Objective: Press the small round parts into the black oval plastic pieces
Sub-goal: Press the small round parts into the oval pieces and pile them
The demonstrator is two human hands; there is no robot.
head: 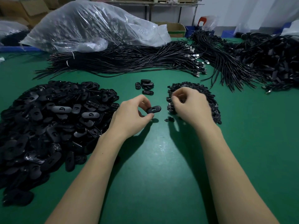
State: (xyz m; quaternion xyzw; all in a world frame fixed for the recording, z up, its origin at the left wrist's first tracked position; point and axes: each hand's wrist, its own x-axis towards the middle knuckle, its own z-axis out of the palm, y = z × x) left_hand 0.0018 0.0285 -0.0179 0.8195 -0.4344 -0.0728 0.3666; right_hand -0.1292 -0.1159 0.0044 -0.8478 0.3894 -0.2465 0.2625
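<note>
Green counter carries heaped black parts. Left hand pinches an oval piece. Right hand, blurred and curled over the round parts; its grip cannot be told.

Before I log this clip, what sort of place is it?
Probably a small assembly workshop: a green worktable with a heap of black oval pieces, bundled black cables, and a bulk plastic bag.

Green across the flat matte table top, glossy black on the heaped oval plastic pieces, the small round parts and the bundled thin cables, clear with white glare on the crumpled plastic bag.
</note>
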